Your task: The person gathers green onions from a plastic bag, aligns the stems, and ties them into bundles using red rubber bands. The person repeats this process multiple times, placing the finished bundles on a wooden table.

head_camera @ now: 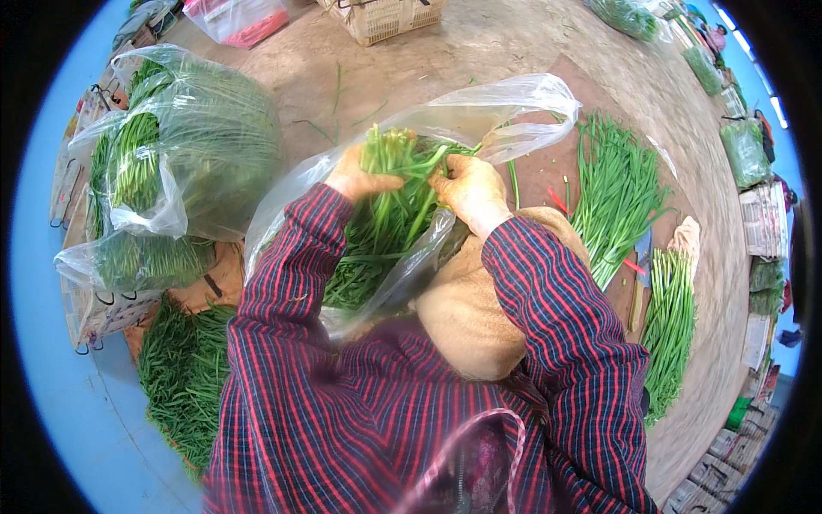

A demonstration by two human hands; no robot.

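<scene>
My left hand (359, 177) grips a bunch of green leafy stalks (388, 151), its pale cut ends turned upward. With thumb and fingers pinched, my right hand (472, 189) holds a few loose green blades (420, 215) pulled out beside the bunch. Below both hands, more greens (359, 283) lie inside an open clear plastic bag (526, 99), which spreads across my lap. A tan cloth (469, 308) covers my knee under the right forearm. How far the bunch reaches into the bag is hidden by my left hand and sleeve.
Large clear bags of greens (225, 141) stand at left, beside a loose heap (186, 372). To the right lie two piles of green stalks (616, 186) (668, 327) and a knife (642, 257) with its blade exposed. A plastic crate (392, 19) sits ahead on the floor.
</scene>
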